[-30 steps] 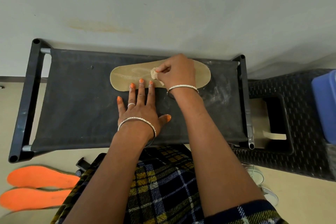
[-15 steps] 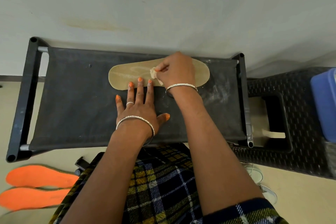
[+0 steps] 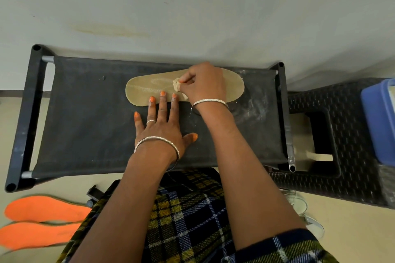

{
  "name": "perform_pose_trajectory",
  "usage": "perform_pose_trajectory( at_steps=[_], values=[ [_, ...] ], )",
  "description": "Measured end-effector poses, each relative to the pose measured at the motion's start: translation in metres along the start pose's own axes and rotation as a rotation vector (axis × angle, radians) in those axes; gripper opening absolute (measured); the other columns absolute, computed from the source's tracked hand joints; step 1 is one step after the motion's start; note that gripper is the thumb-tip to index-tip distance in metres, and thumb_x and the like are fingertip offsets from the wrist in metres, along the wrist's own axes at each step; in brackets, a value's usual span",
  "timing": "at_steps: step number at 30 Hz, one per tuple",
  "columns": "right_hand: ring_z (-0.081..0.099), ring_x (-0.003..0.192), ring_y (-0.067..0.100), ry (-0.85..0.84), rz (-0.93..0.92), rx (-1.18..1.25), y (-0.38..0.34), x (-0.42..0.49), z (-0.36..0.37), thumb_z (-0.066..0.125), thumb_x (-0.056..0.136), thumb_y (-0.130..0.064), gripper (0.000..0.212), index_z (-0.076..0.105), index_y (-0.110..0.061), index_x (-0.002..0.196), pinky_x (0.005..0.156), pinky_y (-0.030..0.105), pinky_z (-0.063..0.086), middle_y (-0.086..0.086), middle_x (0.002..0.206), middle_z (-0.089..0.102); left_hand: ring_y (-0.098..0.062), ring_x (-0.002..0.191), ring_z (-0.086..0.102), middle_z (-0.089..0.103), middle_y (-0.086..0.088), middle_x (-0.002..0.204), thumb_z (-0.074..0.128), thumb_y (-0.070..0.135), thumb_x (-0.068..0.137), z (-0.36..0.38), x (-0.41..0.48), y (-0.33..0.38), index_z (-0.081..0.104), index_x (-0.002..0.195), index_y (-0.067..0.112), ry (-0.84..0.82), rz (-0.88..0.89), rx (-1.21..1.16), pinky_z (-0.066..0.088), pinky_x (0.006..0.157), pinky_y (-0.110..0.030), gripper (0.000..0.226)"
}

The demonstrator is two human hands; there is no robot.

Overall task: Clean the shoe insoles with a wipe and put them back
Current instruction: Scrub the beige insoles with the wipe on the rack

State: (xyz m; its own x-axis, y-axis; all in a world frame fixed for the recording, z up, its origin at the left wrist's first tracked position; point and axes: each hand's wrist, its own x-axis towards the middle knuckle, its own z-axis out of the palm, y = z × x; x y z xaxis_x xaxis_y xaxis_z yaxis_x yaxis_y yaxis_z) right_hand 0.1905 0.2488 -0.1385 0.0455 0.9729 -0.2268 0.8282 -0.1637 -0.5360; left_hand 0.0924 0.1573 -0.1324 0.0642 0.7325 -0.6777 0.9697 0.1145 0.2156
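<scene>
little has moved over the last second: the right hand (image 3: 205, 83) keeps the crumpled pale wipe (image 3: 177, 86) at the same spot near the middle of the flat tan insole (image 3: 145, 89), and the left hand (image 3: 162, 128) stays planted below it. the right fingers are curled, pinching the wipe against the thumb and pressing it onto the insole. the left hand lies spread and flat; three orange-nailed fingertips rest on the insole's near edge, while the little finger, palm and thumb sit on the black fabric bench top (image 3: 85, 130). the insole lies lengthwise left to right in the upper centre of the frame, its far edge close to the bench's back edge along the grey wall (image 3: 192, 6). a wide stretch of black fabric lies left of the insole and between it and the near edge; pale dusty smears mark it right of the right wrist. two orange foam insoles (image 3: 42, 208) lie side by side on the beige floor (image 3: 352, 230) at lower left. a black woven plastic stool (image 3: 346, 188) stands just beside the bench's right frame.
</scene>
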Motion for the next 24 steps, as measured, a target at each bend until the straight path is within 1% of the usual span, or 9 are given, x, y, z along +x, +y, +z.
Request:
perform_pose_trajectory(
  at_steps=[2, 4, 7, 10, 14, 17, 20, 22, 24],
  values=[
    [0.070, 0.082, 0.017, 0.021, 0.040, -0.023, 0.004, 0.004, -0.004, 0.078, 0.077, -0.030, 0.007, 0.078, -0.024, 0.081, 0.072, 0.030, 0.056, -0.006, 0.084, 0.075, -0.026, 0.146, -0.030, -0.040, 0.000, 0.155, 0.037, 0.068, 0.094, 0.000, 0.000, 0.000, -0.032, 0.149, 0.027, 0.000, 0.001, -0.003, -0.008, 0.120, -0.057, 0.097],
    [0.069, 0.085, 0.021, 0.075, 0.137, -0.103, 0.014, 0.009, -0.014, 0.074, 0.075, -0.031, 0.014, 0.076, -0.021, 0.085, 0.070, 0.025, 0.053, -0.004, 0.089, 0.074, -0.026, 0.146, -0.030, -0.039, 0.000, 0.155, 0.037, 0.068, 0.094, -0.001, 0.000, -0.001, -0.032, 0.149, 0.027, -0.001, 0.003, -0.003, -0.007, 0.120, -0.057, 0.098],
    [0.068, 0.093, 0.029, 0.130, 0.258, -0.150, 0.026, 0.013, -0.024, 0.073, 0.073, -0.028, 0.023, 0.072, -0.018, 0.094, 0.075, 0.028, 0.051, 0.003, 0.101, 0.071, -0.026, 0.146, -0.029, -0.039, -0.001, 0.156, 0.037, 0.068, 0.094, -0.001, 0.000, -0.001, -0.032, 0.149, 0.027, -0.001, 0.002, 0.000, -0.006, 0.120, -0.057, 0.098],
    [0.068, 0.093, 0.026, 0.078, 0.179, -0.193, 0.014, 0.010, -0.017, 0.071, 0.078, -0.025, 0.018, 0.073, -0.020, 0.095, 0.074, 0.027, 0.051, 0.002, 0.099, 0.072, -0.026, 0.146, -0.030, -0.039, 0.000, 0.156, 0.037, 0.068, 0.094, 0.000, 0.000, -0.001, -0.033, 0.149, 0.027, 0.002, 0.001, -0.001, -0.006, 0.120, -0.057, 0.098],
    [0.070, 0.083, 0.017, -0.035, 0.046, -0.062, -0.002, 0.002, -0.006, 0.077, 0.077, -0.026, 0.004, 0.079, -0.025, 0.081, 0.074, 0.029, 0.057, -0.006, 0.084, 0.075, -0.026, 0.146, -0.030, -0.040, 0.000, 0.155, 0.036, 0.067, 0.095, -0.001, 0.000, -0.001, -0.033, 0.149, 0.027, 0.002, 0.001, 0.004, -0.007, 0.120, -0.057, 0.097],
    [0.070, 0.087, 0.020, 0.089, 0.125, -0.073, 0.007, 0.003, -0.018, 0.075, 0.079, -0.025, 0.006, 0.078, -0.026, 0.084, 0.075, 0.025, 0.054, -0.006, 0.090, 0.075, -0.026, 0.146, -0.030, -0.039, 0.001, 0.155, 0.037, 0.067, 0.094, -0.001, 0.000, -0.001, -0.033, 0.149, 0.027, 0.004, 0.004, -0.003, -0.007, 0.120, -0.057, 0.097],
    [0.068, 0.094, 0.028, 0.204, 0.251, -0.144, 0.016, 0.005, -0.030, 0.073, 0.083, -0.025, 0.011, 0.073, -0.020, 0.093, 0.070, 0.026, 0.047, 0.004, 0.101, 0.070, -0.026, 0.146, -0.029, -0.039, 0.001, 0.156, 0.038, 0.067, 0.094, -0.002, -0.001, -0.002, -0.032, 0.149, 0.028, 0.000, 0.007, -0.003, -0.007, 0.120, -0.057, 0.097],
    [0.069, 0.091, 0.029, 0.187, 0.248, -0.160, 0.014, 0.006, -0.026, 0.072, 0.081, -0.022, 0.011, 0.072, -0.019, 0.092, 0.073, 0.029, 0.053, 0.005, 0.099, 0.071, -0.026, 0.146, -0.030, -0.039, 0.000, 0.156, 0.038, 0.067, 0.094, -0.002, -0.001, -0.002, -0.032, 0.149, 0.028, -0.002, 0.006, -0.006, -0.007, 0.120, -0.057, 0.098],
    [0.070, 0.088, 0.024, 0.076, 0.179, -0.134, 0.006, 0.005, -0.017, 0.072, 0.078, -0.023, 0.010, 0.075, -0.021, 0.088, 0.075, 0.029, 0.055, 0.000, 0.093, 0.073, -0.026, 0.146, -0.030, -0.039, 0.000, 0.155, 0.037, 0.067, 0.094, -0.001, 0.000, -0.002, -0.032, 0.150, 0.027, -0.003, 0.006, -0.007, -0.007, 0.120, -0.057, 0.097]
  ],
)
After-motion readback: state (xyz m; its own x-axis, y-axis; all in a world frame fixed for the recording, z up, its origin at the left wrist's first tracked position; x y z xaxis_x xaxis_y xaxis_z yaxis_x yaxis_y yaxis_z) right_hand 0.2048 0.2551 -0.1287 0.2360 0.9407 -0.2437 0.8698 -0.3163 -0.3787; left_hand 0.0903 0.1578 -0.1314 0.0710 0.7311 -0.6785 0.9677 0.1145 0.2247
